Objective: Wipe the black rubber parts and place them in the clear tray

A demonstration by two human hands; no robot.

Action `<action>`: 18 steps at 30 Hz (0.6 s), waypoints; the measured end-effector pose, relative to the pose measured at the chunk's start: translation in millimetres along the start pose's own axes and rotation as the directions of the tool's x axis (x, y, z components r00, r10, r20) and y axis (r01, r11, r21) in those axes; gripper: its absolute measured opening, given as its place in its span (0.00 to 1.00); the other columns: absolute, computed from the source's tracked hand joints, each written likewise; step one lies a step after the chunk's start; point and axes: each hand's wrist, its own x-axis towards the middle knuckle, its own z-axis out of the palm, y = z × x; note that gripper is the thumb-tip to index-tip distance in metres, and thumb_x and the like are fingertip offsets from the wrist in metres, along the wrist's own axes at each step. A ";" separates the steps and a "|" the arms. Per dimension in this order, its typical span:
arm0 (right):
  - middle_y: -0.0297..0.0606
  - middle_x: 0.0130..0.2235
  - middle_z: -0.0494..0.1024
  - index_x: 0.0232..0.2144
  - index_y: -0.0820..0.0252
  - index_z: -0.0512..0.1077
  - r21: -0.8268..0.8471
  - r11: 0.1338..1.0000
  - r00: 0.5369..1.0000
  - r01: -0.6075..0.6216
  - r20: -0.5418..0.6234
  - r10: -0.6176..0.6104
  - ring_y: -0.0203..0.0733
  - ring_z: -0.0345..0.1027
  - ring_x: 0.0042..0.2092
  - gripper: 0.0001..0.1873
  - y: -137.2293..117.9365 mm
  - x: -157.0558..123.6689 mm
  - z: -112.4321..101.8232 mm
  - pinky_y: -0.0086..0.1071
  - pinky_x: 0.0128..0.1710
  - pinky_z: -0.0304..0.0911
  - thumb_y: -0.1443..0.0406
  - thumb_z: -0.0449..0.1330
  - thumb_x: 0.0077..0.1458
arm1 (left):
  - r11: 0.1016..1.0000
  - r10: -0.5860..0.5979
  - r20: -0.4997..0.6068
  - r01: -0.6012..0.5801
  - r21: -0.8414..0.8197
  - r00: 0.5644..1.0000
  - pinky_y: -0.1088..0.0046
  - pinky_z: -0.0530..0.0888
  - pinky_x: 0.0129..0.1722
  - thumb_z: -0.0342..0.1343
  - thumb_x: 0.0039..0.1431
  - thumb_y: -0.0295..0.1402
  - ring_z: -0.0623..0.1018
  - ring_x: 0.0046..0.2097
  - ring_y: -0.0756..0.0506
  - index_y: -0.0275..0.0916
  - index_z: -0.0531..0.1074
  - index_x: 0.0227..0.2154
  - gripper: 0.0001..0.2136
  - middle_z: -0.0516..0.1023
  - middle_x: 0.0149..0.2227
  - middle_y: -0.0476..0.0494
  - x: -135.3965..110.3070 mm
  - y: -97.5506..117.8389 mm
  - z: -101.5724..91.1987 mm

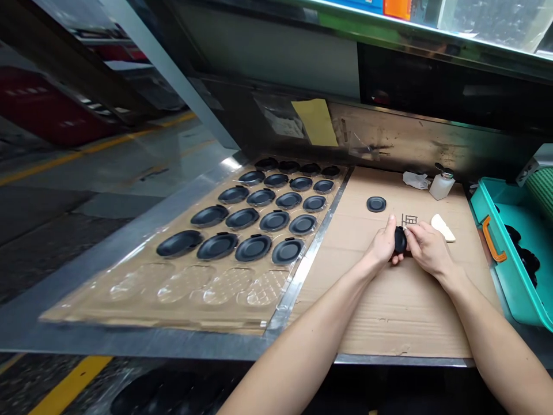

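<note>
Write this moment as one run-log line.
Left hand: holds black round disc | right hand: grips disc | nearby: clear plastic tray of matching discs

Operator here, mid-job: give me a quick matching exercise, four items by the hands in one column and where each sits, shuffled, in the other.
Items:
1. Black disc
2. Pump bottle
3. Teal bin
4. Clear tray

Places:
A. Right of the cardboard
B. Between the left hand and right hand
C. Left of the cardboard
D. Back of the cardboard

Pairs: 1-B, 2-D, 3-A, 4-C
</note>
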 end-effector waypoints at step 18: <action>0.43 0.41 0.83 0.40 0.61 0.81 -0.344 0.857 0.924 -0.383 -0.146 0.354 0.45 0.75 0.43 0.14 111.6 151.4 -113.9 0.31 0.45 0.65 0.60 0.59 0.59 | 0.994 0.069 0.215 -0.049 -0.098 0.974 0.78 0.58 0.14 0.45 0.60 0.62 0.70 0.17 0.51 0.31 0.73 0.41 0.34 0.79 0.27 0.39 -3.0 6.7 4.0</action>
